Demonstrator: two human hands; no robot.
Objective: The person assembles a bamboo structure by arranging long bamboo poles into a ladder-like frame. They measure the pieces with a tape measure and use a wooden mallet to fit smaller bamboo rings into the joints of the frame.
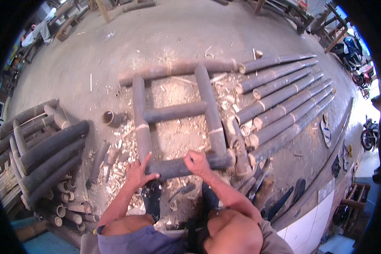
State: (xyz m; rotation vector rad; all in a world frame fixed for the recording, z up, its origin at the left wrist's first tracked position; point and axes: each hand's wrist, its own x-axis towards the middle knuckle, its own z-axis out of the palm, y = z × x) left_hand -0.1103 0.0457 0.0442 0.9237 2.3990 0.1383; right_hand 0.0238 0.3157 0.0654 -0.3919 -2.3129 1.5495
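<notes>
A dark bamboo frame [174, 113] lies on the ground before me, two long side poles joined by a middle rung and a thick pole at each end. My left hand [139, 175] rests where the left side pole meets the near end pole [172, 168], its thumb and forefinger spread apart along the bamboo. Farther right, my right hand [197, 164] is closed in a fist on or just above that same near pole. Whatever its fingers may hold is hidden. Pale wood chips [175, 137] cover the ground inside the frame.
Several long bamboo poles [283, 99] lie side by side at right. Stacked bamboo frames [51, 152] stand at left above short cut pieces [74, 217]. A short bamboo ring [111, 119] sits left of the frame. A sandal [325, 132] lies beyond the poles; a motorcycle [369, 134] stands far right.
</notes>
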